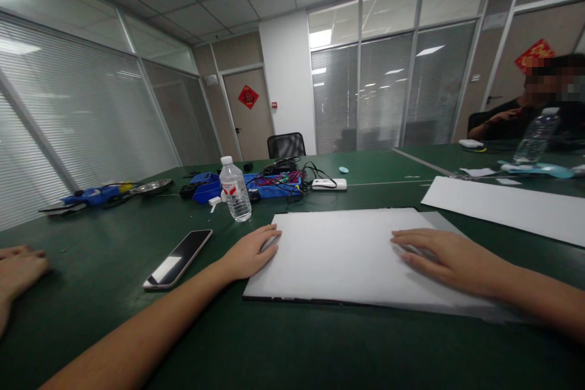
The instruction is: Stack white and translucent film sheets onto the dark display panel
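Note:
A flat white panel (338,256) with a thin black edge lies on the green table in front of me. My left hand (253,251) rests on the panel's left edge, its fingers stretched out and slightly apart. On the panel's right side lies my right hand (443,259), palm down with fingers extended. A greyish translucent sheet (441,221) sticks out past the right edge, partly under my right hand and forearm. Beside my left forearm is a phone (178,259), screen up. Neither hand grips anything.
A water bottle (235,190) stands beyond my left hand, near blue trays (274,186) of wires and a white power strip (329,184). Another white panel (507,207) lies at right. Another person's hand (21,271) is at far left; a person (507,119) sits at far right behind a bottle (537,137).

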Action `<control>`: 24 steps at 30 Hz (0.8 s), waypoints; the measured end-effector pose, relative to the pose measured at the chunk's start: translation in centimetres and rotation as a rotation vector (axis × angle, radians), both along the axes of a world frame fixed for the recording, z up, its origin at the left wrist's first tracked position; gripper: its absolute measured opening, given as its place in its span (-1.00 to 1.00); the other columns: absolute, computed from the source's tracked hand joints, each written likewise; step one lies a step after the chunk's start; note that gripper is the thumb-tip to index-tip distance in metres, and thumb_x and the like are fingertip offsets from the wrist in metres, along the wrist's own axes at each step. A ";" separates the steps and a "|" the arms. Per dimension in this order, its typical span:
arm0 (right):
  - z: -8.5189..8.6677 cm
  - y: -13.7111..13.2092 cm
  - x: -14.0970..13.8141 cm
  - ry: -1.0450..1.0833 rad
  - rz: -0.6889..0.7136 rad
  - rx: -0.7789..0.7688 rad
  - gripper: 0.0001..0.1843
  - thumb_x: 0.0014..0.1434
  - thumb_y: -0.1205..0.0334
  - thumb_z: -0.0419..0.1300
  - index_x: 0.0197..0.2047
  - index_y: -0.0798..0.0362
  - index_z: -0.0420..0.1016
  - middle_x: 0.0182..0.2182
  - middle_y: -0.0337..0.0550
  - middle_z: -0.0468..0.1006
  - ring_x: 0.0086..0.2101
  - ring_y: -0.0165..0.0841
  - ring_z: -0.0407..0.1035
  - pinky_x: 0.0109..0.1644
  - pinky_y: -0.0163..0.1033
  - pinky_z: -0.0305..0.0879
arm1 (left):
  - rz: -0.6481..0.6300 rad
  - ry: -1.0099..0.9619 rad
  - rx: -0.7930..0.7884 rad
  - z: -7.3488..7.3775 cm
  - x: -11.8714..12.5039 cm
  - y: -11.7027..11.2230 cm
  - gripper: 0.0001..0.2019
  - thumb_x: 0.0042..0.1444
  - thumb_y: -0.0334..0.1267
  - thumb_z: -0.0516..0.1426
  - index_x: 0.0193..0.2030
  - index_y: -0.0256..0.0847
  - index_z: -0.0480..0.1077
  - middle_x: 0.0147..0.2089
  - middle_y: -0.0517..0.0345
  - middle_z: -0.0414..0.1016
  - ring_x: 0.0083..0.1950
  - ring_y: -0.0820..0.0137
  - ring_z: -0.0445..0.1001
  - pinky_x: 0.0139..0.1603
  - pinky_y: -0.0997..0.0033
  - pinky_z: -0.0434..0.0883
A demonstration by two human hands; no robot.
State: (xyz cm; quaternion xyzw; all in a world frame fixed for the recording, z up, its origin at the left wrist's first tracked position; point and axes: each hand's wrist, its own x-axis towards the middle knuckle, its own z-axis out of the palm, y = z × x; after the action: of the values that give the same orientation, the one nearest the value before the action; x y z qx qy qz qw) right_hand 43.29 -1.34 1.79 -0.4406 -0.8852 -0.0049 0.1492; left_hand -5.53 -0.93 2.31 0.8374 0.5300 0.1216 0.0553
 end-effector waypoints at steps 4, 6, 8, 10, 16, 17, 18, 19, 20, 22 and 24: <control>0.2 0.2 0.8 -0.002 -0.045 0.061 -0.47 0.43 -0.17 0.03 0.19 -0.11 0.63 0.12 -0.07 0.64 0.06 -0.03 0.56 0.14 0.23 0.48 | -0.004 -0.012 0.012 0.1 0.1 -0.1 -0.44 0.40 0.03 0.01 0.39 -0.22 0.39 0.52 -0.09 0.29 0.51 0.12 0.29 0.53 0.05 0.18; 0.5 0.4 1.4 -0.026 -0.079 0.069 -0.48 0.44 -0.15 -0.02 0.06 -0.09 0.69 0.00 -0.05 0.70 -0.07 -0.04 0.60 0.05 0.21 0.51 | -0.008 -0.020 0.013 0.1 0.2 -0.1 -0.44 0.39 0.04 0.01 0.38 -0.21 0.41 0.51 -0.08 0.30 0.51 0.11 0.29 0.53 0.04 0.19; 0.7 0.6 1.7 -0.049 -0.094 0.056 -0.46 0.45 -0.13 -0.06 -0.03 -0.07 0.71 -0.09 -0.04 0.72 -0.16 -0.06 0.61 -0.03 0.18 0.51 | -0.007 -0.024 0.011 0.1 0.3 -0.1 -0.43 0.39 0.06 0.02 0.37 -0.21 0.42 0.51 -0.08 0.31 0.51 0.10 0.29 0.53 0.04 0.20; 0.7 0.5 1.6 -0.059 -0.095 0.046 -0.44 0.46 -0.12 -0.07 -0.04 -0.05 0.71 -0.10 -0.02 0.72 -0.16 -0.06 0.60 -0.04 0.16 0.51 | -0.004 -0.024 0.011 0.0 0.4 0.0 -0.42 0.38 0.07 0.01 0.37 -0.21 0.42 0.50 -0.08 0.31 0.51 0.09 0.29 0.53 0.03 0.19; 0.5 -0.1 1.0 -0.085 -0.026 0.011 -0.40 0.45 -0.15 -0.06 0.14 0.01 0.66 0.09 0.04 0.65 0.03 -0.04 0.55 0.12 0.15 0.47 | 0.002 -0.012 -0.003 0.1 1.5 0.2 -0.37 0.36 0.08 0.01 0.40 -0.27 0.40 0.51 -0.13 0.28 0.51 0.07 0.28 0.54 0.02 0.18; 0.5 0.0 1.3 -0.082 -0.033 0.000 -0.40 0.45 -0.15 -0.06 0.15 0.01 0.65 0.10 0.04 0.65 0.03 -0.04 0.55 0.12 0.14 0.47 | 0.009 -0.017 -0.007 0.1 1.8 0.3 -0.37 0.35 0.08 0.02 0.39 -0.27 0.41 0.51 -0.12 0.29 0.51 0.06 0.29 0.54 0.01 0.17; 0.6 0.3 1.8 -0.075 -0.048 -0.006 -0.40 0.46 -0.16 -0.06 0.16 0.01 0.65 0.10 0.03 0.65 0.03 -0.05 0.55 0.12 0.14 0.47 | 0.018 -0.024 -0.014 0.2 2.0 0.3 -0.37 0.34 0.08 0.03 0.39 -0.25 0.41 0.51 -0.10 0.29 0.51 0.06 0.29 0.54 0.01 0.17; 0.7 0.8 2.5 -0.065 -0.070 -0.001 -0.40 0.45 -0.17 -0.05 0.16 0.00 0.65 0.10 0.03 0.65 0.03 -0.05 0.55 0.13 0.14 0.46 | 0.027 -0.031 -0.022 0.2 2.2 0.4 -0.37 0.33 0.09 0.04 0.38 -0.24 0.42 0.51 -0.09 0.29 0.50 0.06 0.29 0.54 0.01 0.17; 0.8 1.4 3.5 -0.055 -0.096 0.014 -0.40 0.45 -0.17 -0.04 0.16 0.01 0.64 0.10 0.03 0.65 0.03 -0.05 0.55 0.14 0.14 0.45 | 0.035 -0.037 -0.030 0.2 2.3 0.5 -0.37 0.32 0.10 0.04 0.38 -0.23 0.42 0.52 -0.07 0.28 0.51 0.06 0.29 0.54 0.01 0.16; 0.9 2.9 6.3 -0.040 -0.156 0.079 -0.41 0.44 -0.14 -0.02 0.16 0.05 0.64 0.11 0.07 0.64 0.06 -0.01 0.52 0.17 0.16 0.40 | 0.046 -0.047 -0.042 0.1 2.4 0.6 -0.36 0.31 0.11 0.04 0.40 -0.21 0.41 0.53 -0.06 0.25 0.52 0.05 0.27 0.55 0.00 0.14; 0.7 4.7 10.2 -0.045 -0.222 0.156 -0.42 0.44 -0.09 -0.01 0.19 0.10 0.62 0.13 0.15 0.61 0.10 0.05 0.50 0.19 0.14 0.35 | 0.052 -0.053 -0.049 -0.1 2.3 0.8 -0.35 0.32 0.12 0.04 0.41 -0.21 0.40 0.55 -0.05 0.21 0.54 0.04 0.23 0.55 -0.01 0.13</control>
State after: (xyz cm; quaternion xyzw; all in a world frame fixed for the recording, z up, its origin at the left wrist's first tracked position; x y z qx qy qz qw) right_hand 53.46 3.35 2.52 -0.5227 -0.8311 -0.0999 0.1617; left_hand -3.25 -0.12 2.25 0.8182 0.5528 0.1322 0.0868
